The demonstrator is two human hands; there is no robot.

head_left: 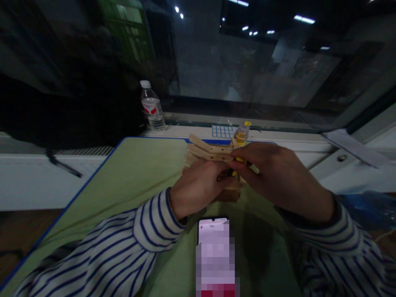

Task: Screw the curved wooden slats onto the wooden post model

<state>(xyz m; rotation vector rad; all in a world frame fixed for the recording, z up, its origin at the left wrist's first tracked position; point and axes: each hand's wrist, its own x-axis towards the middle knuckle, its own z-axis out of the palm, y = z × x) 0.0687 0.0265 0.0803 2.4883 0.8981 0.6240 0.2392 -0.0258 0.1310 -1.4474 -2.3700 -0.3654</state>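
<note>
A small model of pale wooden slats (208,152) stands on the green mat (136,177). My left hand (198,185) is curled against its near side, fingers closed on the wood. My right hand (278,175) reaches in from the right and pinches a thin yellow tool (239,160) against the model. A small glue bottle with a yellow cap (241,133) stands just behind the slats. Both sleeves are white with blue stripes.
A phone (215,255) with a lit screen lies on the mat near my body. A plastic water bottle (151,108) stands on the white ledge at the back left. A small blue grid card (222,131) lies behind the model. A dark window fills the background.
</note>
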